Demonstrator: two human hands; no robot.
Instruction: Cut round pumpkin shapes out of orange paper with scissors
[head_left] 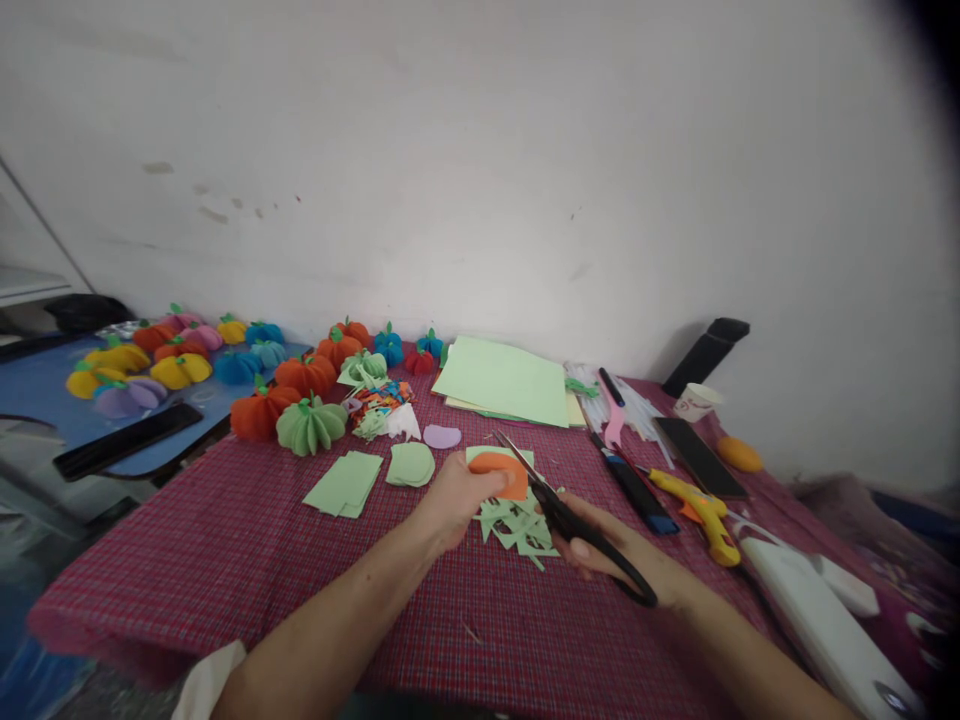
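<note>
My left hand (pixel 459 492) pinches an orange paper shape (pixel 510 478) with a curved top, and a pale green paper piece (pixel 480 453) shows behind it. The scissors (pixel 574 522) are in my right hand (pixel 615 545), fingers in the black handles. Their blades point up and left, along the right edge of the papers. Pale green scraps (pixel 521 530) lie in a heap just below. To the left are a stack of rounded green cutouts (pixel 410 465), some green rectangles (pixel 345 484) and a lilac cutout (pixel 442 437).
Several paper pumpkins (pixel 307 376) stand at the back left, more on a blue table (pixel 217 410). Green sheets (pixel 510 380) lie against the wall. On the right are a box cutter (pixel 637 490), a yellow glue gun (pixel 697 510), a dark phone (pixel 697 455) and a paper cup (pixel 697 400).
</note>
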